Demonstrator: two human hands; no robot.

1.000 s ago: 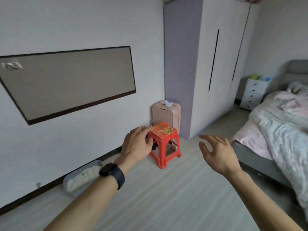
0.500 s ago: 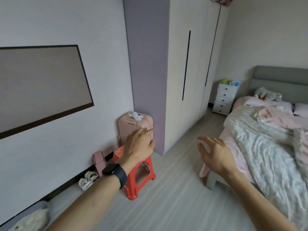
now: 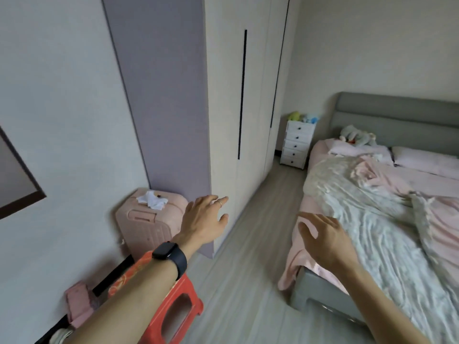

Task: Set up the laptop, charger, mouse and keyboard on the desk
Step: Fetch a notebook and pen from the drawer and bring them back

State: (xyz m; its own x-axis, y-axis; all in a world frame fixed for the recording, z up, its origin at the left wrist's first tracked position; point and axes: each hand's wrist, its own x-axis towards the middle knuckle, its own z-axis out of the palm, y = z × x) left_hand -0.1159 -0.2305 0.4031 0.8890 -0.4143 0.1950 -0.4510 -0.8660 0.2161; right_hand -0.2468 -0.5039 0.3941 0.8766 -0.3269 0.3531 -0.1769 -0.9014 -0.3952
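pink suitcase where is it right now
In the head view the pink suitcase stands at the lower left, against the wall beside the wardrobe, just beyond the red stool, with crumpled white paper on top.

I see a bedroom: wardrobe, bed, and small things along the wall.
A tall pale wardrobe (image 3: pixel 248 95) with a purple side panel stands on my left. A pink suitcase (image 3: pixel 149 224) stands upright beside that panel, crumpled white tissue (image 3: pixel 152 199) on top. Nearer me, a red plastic stool (image 3: pixel 178 309) stands by the wall. A bed (image 3: pixel 313 291) with a grey headboard (image 3: pixel 397 112) and a rumpled pale blanket (image 3: pixel 360 219) fills the right. A white chest of drawers (image 3: pixel 298 145) stands between wardrobe and headboard, soft toys (image 3: pixel 301 117) on top. Another plush toy (image 3: pixel 357 139) lies near the pink pillow (image 3: pixel 427 161).
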